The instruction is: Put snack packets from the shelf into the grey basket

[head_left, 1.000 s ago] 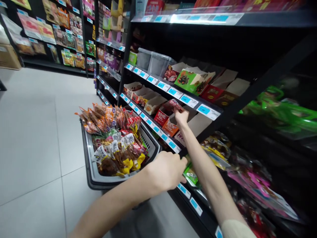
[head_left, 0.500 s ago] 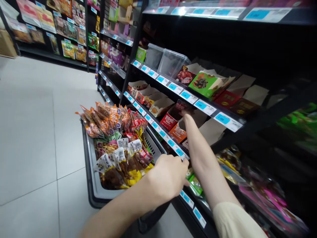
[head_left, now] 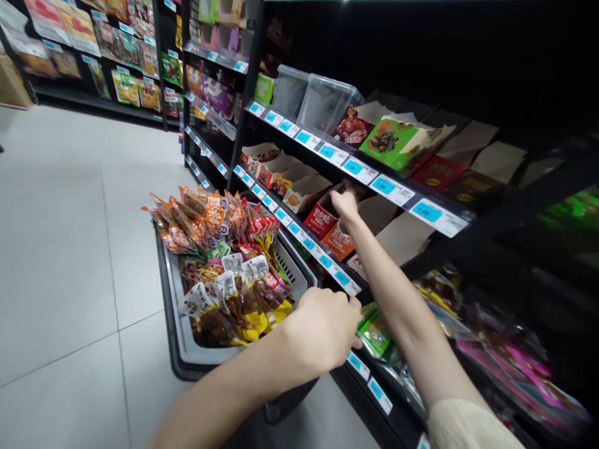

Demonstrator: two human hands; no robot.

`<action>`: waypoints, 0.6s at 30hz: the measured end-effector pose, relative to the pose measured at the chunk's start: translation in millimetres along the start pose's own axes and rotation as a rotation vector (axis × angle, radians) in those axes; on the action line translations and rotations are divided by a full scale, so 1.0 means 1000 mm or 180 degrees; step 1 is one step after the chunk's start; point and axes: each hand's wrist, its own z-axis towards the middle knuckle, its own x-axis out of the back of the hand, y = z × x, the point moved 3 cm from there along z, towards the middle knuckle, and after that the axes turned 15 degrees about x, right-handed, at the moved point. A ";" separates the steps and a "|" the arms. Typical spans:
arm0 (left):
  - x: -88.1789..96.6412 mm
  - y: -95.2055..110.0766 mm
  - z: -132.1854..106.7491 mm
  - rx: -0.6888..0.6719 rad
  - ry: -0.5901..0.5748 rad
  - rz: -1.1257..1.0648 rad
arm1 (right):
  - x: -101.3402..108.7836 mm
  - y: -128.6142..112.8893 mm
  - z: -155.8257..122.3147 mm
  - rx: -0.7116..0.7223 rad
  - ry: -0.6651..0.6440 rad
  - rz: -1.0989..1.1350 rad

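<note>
My right hand (head_left: 345, 203) reaches into the lower shelf, at the back of a red open-topped carton (head_left: 321, 219) with white lettering. Its fingertips are blurred and partly hidden, so I cannot make out whether they grip anything. An orange carton (head_left: 339, 242) stands just in front of that wrist. My left hand (head_left: 322, 330) is curled closed beside the near right corner of a grey shopping basket (head_left: 206, 357) with a black rim; whatever is inside its fist is hidden. In the basket lie orange snack packets (head_left: 210, 212), red packets (head_left: 261, 226) and brown vacuum-packed meat snacks (head_left: 213, 324).
Clear plastic bins (head_left: 327, 103) and a green carton (head_left: 388, 142) stand on the shelf above my right hand. Price tags line the shelf edge (head_left: 299, 234). More bagged snacks (head_left: 505, 362) lie low at right. Grey tiled floor (head_left: 60, 249) stretches left.
My right hand has shifted slightly down and left at the red carton, and more of it shows. The left hand stays closed near the basket. The view has moved a little.
</note>
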 end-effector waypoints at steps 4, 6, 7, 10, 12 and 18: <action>-0.005 0.015 -0.002 -0.0047 -0.0032 0.0115 | 0.011 -0.056 -0.053 0.0652 -0.0079 0.0664; -0.009 0.025 -0.004 -0.0041 -0.0058 0.0202 | 0.013 -0.078 -0.087 0.1202 -0.0575 0.0819; -0.010 0.030 -0.004 -0.0040 -0.0092 0.0252 | 0.013 -0.085 -0.105 0.1379 -0.0914 0.0836; -0.016 0.048 -0.007 -0.0175 -0.0340 0.0352 | 0.008 -0.092 -0.151 0.1371 -0.1862 0.0871; -0.020 0.059 -0.009 -0.0382 -0.0545 0.0370 | 0.004 -0.090 -0.173 0.1114 -0.2285 0.0960; -0.035 0.074 -0.007 -0.0475 -0.0405 0.0450 | -0.003 -0.089 -0.200 0.1010 -0.2978 0.0448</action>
